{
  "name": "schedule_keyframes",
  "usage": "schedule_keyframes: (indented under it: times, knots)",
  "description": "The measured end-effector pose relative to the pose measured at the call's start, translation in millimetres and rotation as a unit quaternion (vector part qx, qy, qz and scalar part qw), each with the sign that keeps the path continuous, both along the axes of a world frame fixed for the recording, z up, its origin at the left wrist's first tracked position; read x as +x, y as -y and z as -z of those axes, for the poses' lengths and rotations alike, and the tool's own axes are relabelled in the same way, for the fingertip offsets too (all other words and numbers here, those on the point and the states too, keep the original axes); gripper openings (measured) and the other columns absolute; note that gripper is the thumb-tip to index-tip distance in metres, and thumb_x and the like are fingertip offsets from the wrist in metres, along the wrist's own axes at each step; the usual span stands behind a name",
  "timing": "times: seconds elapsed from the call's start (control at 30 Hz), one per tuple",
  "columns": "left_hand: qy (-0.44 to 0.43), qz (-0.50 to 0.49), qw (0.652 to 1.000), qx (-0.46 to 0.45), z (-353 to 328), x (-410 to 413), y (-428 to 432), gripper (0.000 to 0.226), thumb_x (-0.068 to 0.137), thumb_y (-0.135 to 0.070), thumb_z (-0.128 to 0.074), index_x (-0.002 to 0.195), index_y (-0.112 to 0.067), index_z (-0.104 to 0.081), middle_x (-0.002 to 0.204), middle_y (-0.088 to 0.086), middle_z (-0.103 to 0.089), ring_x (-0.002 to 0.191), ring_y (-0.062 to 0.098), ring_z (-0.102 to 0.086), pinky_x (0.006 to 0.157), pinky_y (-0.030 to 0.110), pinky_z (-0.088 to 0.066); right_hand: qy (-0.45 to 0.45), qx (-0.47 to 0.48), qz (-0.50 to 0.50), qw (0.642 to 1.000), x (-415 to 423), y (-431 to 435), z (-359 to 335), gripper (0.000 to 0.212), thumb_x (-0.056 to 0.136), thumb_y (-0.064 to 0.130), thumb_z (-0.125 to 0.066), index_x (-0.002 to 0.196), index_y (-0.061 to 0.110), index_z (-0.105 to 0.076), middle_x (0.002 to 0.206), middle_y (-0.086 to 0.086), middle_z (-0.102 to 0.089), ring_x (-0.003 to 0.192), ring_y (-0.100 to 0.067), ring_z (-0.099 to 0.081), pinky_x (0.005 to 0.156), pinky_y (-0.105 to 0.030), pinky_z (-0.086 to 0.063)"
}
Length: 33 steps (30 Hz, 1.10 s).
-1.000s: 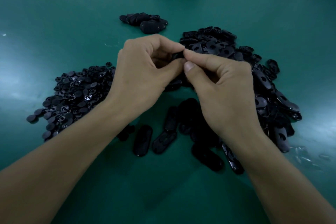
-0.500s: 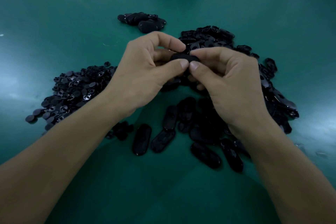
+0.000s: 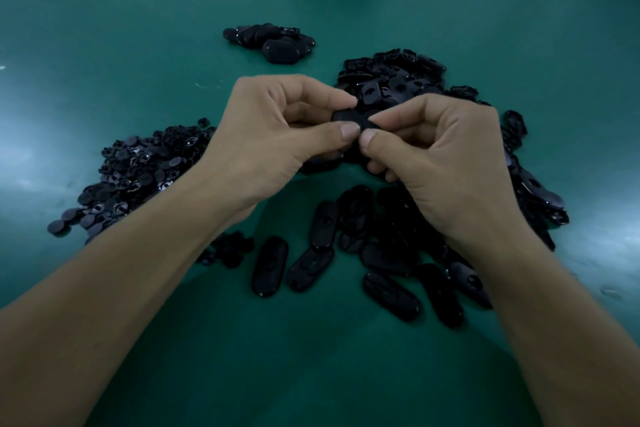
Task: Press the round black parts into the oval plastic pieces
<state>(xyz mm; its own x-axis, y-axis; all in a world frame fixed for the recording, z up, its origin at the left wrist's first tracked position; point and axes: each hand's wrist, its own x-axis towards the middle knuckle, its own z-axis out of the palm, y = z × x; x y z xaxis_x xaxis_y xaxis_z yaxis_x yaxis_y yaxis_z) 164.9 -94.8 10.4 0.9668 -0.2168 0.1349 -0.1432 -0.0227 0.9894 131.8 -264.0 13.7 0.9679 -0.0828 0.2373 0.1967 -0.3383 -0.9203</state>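
- Black oval piece [image 3: 349, 117] is held up btwn both hands, over the green tabletop [image 3: 121, 45].
- 1 sec ago fingers hid most of it; now it lies flat & shows.
- Left hand [image 3: 277, 139] & right hand [image 3: 443, 156] each pinch one end, thumbs side by side.
- Prob the push-in step; can't see the round part.
- Round parts pile [image 3: 138, 170] lies at left, oval pile [image 3: 394, 80] at right.

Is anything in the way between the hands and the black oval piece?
No, nothing visible is in the way. The left hand and the right hand both pinch the oval piece directly, with thumbs and fingers touching it. Whether a round part sits in it is hidden.
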Motion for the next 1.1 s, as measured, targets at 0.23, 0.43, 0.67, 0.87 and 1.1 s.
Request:
schedule_keyframes:
  times: [0.23,0.43,0.67,0.87,1.1]
  knots:
    - [0.015,-0.007,0.999,0.037,1.1,-2.3,2.0,0.018,0.079,-0.004,-0.081,0.090,-0.015,-0.073,0.075,0.005,-0.076,0.064,0.013,-0.071,0.067,0.024,-0.059,-0.014,-0.027,0.008,1.000,1.2,2.9,0.3,0.014,0.081,0.017,-0.079,0.076,0.025,-0.068,0.065,0.005,-0.071,0.057,-0.012,-0.067,0.053,-0.024,-0.054]
    - [0.026,-0.021,0.998,0.060,1.9,-1.2,2.0,0.018,0.079,-0.004,-0.082,0.089,-0.016,-0.073,0.079,0.008,-0.076,0.066,0.017,-0.073,0.069,0.028,-0.062,-0.004,-0.044,0.017,0.999,1.4,2.5,1.3,0.013,0.081,0.018,-0.078,0.076,0.027,-0.069,0.066,0.008,-0.071,0.060,-0.010,-0.069,0.055,-0.025,-0.057]
    - [0.036,-0.049,0.993,0.100,0.5,0.9,-0.1,0.018,0.080,-0.009,-0.083,0.089,-0.020,-0.073,0.077,0.004,-0.076,0.069,0.019,-0.075,0.071,0.031,-0.063,0.016,-0.039,0.003,0.999,0.9,1.3,5.0,0.011,0.088,0.017,-0.075,0.087,0.028,-0.073,0.073,0.011,-0.074,0.064,-0.004,-0.071,0.057,-0.014,-0.052]
    - [0.034,-0.113,0.991,0.066,-2.1,19.0,-7.9,0.015,0.083,-0.006,-0.079,0.087,-0.018,-0.071,0.071,0.000,-0.075,0.063,0.012,-0.071,0.063,0.020,-0.057,0.071,-0.149,0.049,0.985,-4.4,-7.4,12.1,0.020,0.093,0.020,-0.069,0.113,0.022,-0.071,0.074,0.021,-0.065,0.074,0.011,-0.062,0.067,-0.003,-0.046]
    - [0.024,-0.236,0.965,0.113,-3.7,87.9,-29.2,0.015,0.082,-0.009,-0.079,0.085,-0.019,-0.068,0.071,0.000,-0.071,0.061,0.010,-0.067,0.070,0.026,-0.061,0.066,-0.266,0.052,0.960,-7.9,-10.2,14.2,0.007,0.095,0.022,-0.065,0.097,0.022,-0.072,0.078,0.014,-0.057,0.069,-0.003,-0.054,0.063,-0.015,-0.045]
